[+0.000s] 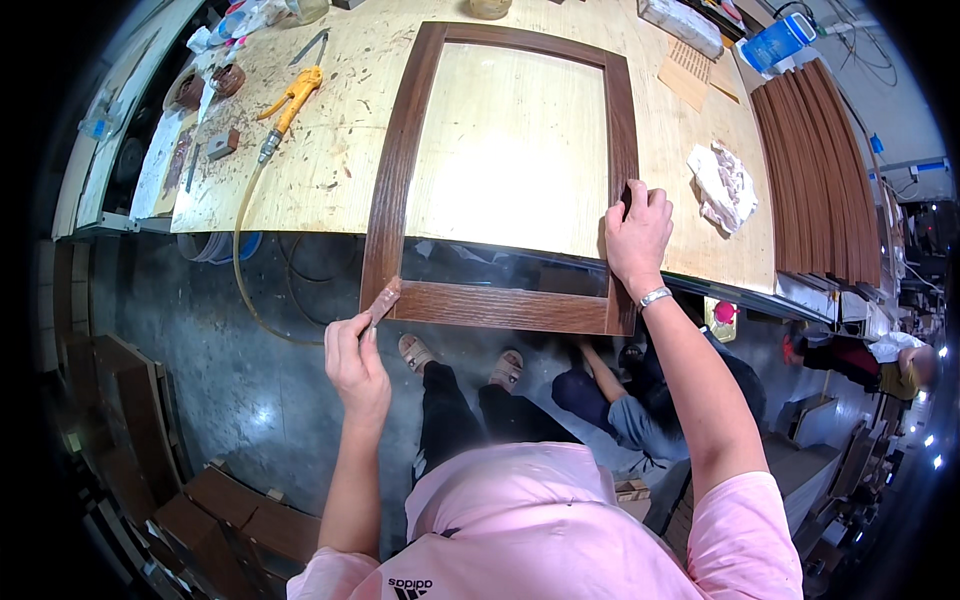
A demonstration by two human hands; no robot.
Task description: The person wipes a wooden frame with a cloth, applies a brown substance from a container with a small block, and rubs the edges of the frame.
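Observation:
A dark brown wooden frame (385,180) lies on the pale workbench, its lower end jutting past the front edge. Bench and floor show through its middle; I cannot tell for sure whether glass fills it. My left hand (357,365) pinches a small flat scraper-like piece (383,302), smeared brownish, whose tip touches the frame's lower left corner. On the right side rail, my right hand (640,235) has its fingers curled over the wood, partly hiding it.
A yellow air blow gun (297,97) with a hose lies left on the workbench (340,210), near a small block (223,144). A crumpled white cloth (722,187) rests at right, beside stacked brown strips (815,170). Below the bench, another person (640,415) crouches by my legs.

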